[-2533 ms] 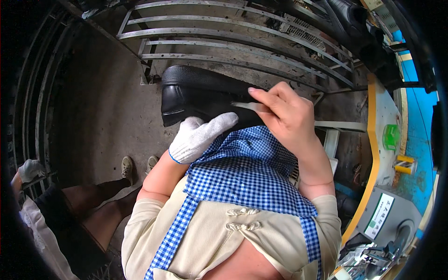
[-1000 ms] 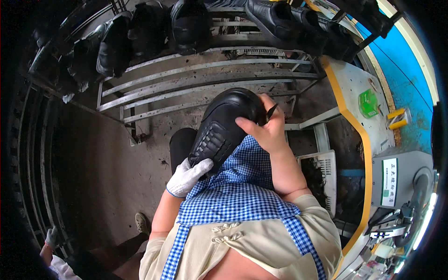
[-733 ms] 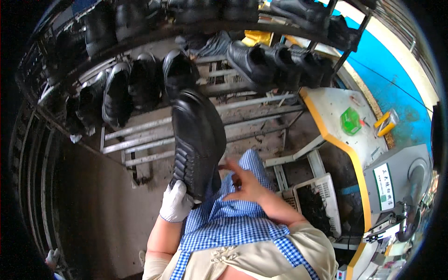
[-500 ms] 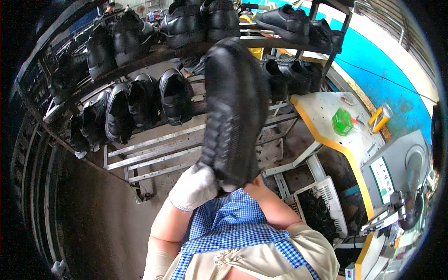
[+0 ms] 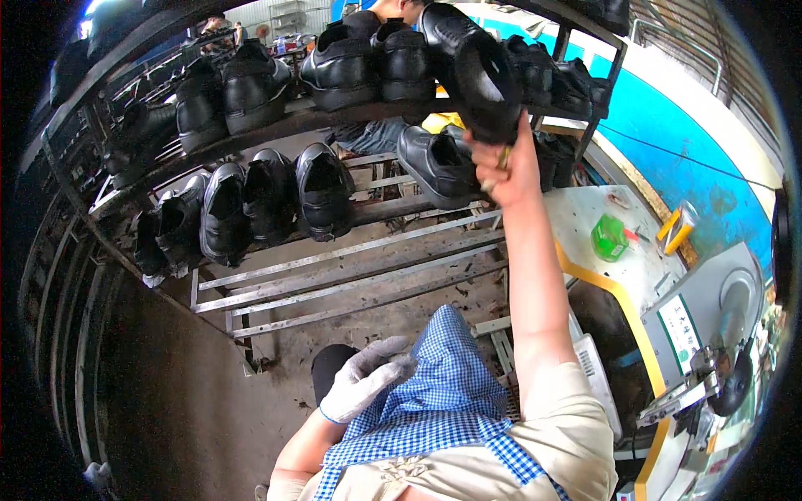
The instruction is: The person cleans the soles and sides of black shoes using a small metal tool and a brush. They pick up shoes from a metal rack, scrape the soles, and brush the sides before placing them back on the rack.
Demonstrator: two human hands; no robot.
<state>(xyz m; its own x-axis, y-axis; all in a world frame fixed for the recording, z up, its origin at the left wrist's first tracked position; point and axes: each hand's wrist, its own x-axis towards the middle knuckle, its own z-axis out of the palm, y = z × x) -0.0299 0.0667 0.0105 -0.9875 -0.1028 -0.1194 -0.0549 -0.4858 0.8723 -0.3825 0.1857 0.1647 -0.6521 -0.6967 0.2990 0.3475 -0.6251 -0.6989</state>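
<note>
My bare right hand (image 5: 508, 167) reaches up to the rack, its fingers closed on the heel end of a black shoe (image 5: 489, 88). That shoe is tilted at the upper shelf, its toe pointing up and left. Just below it, a slip-on black shoe (image 5: 436, 165) rests on the lower shelf, close to my right fingers. My left hand (image 5: 368, 380), in a pale grey knitted glove, hovers before my blue checked apron (image 5: 451, 367). It holds nothing, and its fingers are loosely bent with the thumb apart.
Black shoes line the metal rack's upper shelf (image 5: 276, 127) and lower shelf. Bare rails (image 5: 359, 271) cross beneath. To the right stand a yellow-edged workbench (image 5: 585, 217) with a green container (image 5: 609, 238), and a grey machine (image 5: 697, 321). Another person (image 5: 401, 10) is partly visible behind the rack.
The black shoe has moved from before my chest up to the rack in my right hand. My left hand has let go of it and dropped lower.
</note>
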